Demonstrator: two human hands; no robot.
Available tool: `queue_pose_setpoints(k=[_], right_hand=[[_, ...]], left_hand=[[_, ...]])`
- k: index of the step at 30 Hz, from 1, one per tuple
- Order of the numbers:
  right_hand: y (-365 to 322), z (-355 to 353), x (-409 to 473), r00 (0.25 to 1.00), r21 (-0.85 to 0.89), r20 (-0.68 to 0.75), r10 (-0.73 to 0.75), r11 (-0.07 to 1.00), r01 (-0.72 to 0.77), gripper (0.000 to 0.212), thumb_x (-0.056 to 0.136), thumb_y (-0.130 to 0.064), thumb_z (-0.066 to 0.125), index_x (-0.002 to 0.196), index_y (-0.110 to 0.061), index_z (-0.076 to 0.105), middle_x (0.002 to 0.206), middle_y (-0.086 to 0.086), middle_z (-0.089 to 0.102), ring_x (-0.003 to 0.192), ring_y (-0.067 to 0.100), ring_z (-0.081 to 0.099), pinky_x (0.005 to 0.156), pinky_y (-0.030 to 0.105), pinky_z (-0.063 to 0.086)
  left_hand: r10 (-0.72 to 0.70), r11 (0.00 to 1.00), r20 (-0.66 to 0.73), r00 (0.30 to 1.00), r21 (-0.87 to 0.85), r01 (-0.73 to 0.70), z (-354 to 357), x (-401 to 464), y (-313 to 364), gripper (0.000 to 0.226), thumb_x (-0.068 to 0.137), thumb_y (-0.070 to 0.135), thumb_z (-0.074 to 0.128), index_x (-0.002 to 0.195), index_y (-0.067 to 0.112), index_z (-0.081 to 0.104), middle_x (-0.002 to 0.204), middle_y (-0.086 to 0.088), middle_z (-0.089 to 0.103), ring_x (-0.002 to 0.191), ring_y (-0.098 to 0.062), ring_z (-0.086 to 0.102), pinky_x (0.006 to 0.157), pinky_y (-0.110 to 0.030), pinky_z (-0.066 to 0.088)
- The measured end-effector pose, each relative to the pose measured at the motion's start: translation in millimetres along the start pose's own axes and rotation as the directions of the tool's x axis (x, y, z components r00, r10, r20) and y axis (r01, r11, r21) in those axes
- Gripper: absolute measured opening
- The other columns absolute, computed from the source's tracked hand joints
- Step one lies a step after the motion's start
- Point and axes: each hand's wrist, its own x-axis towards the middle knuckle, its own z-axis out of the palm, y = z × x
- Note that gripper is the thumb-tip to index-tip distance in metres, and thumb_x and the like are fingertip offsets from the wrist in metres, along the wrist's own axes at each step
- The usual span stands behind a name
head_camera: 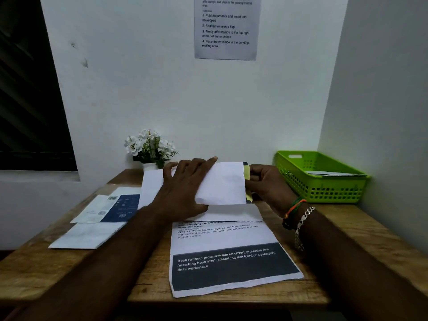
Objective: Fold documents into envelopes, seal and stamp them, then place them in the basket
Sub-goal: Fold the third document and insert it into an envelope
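Nearest, below both wrists: a printed document point(229, 258) lies flat on the wooden desk point(342, 230), dark band toward the person, top edge tucked under the work. Thin sheet, light, limp; would buckle if lifted by one corner, so best taken by two edges or slid.

To the near left of the left forearm: spare envelopes point(92, 230), one with a blue printed panel, lying flat.

Between the hands: a white envelope point(222, 184) held just above the desk. Left hand point(185, 188) lies across its face, fingers fairly straight, thumb under the lower edge, so it is pinned between thumb and fingers. Right hand point(266, 184) pinches the right end, where a yellow strip point(247, 174) shows at the opening. Probably the seal strip; I cannot tell whether it is peeled.

Handling judgement: paper, near weightless, creases easily, smooth enough to slip under a flat palm. Hold at the edges, press the flap along its length.

Beyond the left hand: a pot of white flowers point(150, 147). Beyond and right of the right hand: green basket point(324, 193), paper already inside.
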Motion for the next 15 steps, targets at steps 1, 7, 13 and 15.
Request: queue_pose_setpoints(k=[1,7,13,15], right_hand=[[0.5,0.5,0.2,1.000,0.000,-0.002,-0.004,1.000,0.004,0.023,0.090,0.002,0.069,0.112,-0.003,0.073,0.086,0.008,0.078,0.064,0.012,0.071,0.054,0.027,0.056],[5.4,-1.4,4.3,0.998,-0.056,-0.053,-0.027,0.998,0.024,0.020,0.086,0.000,0.074,0.106,-0.003,0.076,0.094,0.022,0.077,0.068,0.024,0.069,0.059,0.035,0.057],[13.4,-5.3,9.9,0.994,-0.153,-0.101,-0.041,0.988,0.025,0.019,0.076,-0.003,0.080,0.093,0.005,0.074,0.088,0.038,0.070,0.074,0.037,0.067,0.061,0.070,0.052],[13.8,-5.8,10.8,0.991,-0.174,-0.130,-0.032,0.985,0.009,0.015,0.075,0.001,0.078,0.088,0.007,0.071,0.081,0.037,0.069,0.067,0.033,0.065,0.059,0.069,0.051]], left_hand=[[-0.001,1.000,0.001,1.000,0.006,0.001,-0.2,-0.2,-0.4,0.113,0.065,0.058,0.067,0.160,0.035,0.011,0.144,0.011,0.038,0.130,-0.016,0.038,0.111,-0.048,0.023],[-0.010,0.999,-0.006,1.000,0.033,0.011,-4.8,1.5,2.0,0.113,0.062,0.057,0.068,0.159,0.036,0.015,0.143,0.011,0.037,0.129,-0.016,0.037,0.110,-0.047,0.021],[0.023,0.996,-0.036,0.999,0.088,-0.020,-11.4,2.0,4.6,0.114,0.059,0.058,0.072,0.158,0.037,0.021,0.145,0.012,0.042,0.132,-0.018,0.041,0.111,-0.048,0.019],[0.035,0.994,-0.046,0.998,0.101,-0.030,-13.5,2.1,5.5,0.112,0.059,0.058,0.071,0.158,0.038,0.023,0.145,0.013,0.044,0.132,-0.017,0.042,0.111,-0.048,0.020]])
